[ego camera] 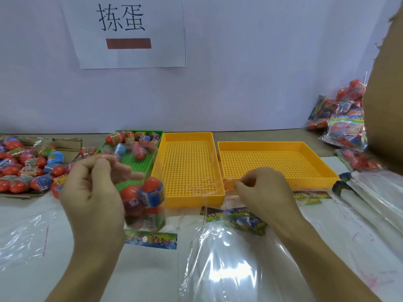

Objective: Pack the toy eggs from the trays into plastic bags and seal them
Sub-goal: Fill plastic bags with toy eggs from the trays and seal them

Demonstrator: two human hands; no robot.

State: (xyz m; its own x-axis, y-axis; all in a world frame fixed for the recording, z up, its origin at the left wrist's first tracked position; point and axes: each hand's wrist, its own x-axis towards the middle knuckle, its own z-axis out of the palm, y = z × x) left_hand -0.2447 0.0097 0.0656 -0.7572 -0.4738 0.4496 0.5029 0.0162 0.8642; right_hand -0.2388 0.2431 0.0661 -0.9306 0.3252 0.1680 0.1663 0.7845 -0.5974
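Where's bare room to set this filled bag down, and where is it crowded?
Both yellow trays are bare inside: the middle yellow tray beside the green tray, and the right yellow tray. A white strip of table lies between the forearms. Crowded: loose eggs far left, packed bags and empty bags on the right.

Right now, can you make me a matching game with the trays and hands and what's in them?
Things:
1. green tray
2. middle yellow tray
3. left hand
4. right hand

States:
A. pinches a thin plastic strip
B. grips a clear bag with toy eggs inside
C. has loose toy eggs in it
D. has no eggs in it

Pairs: 1-C, 2-D, 3-B, 4-A
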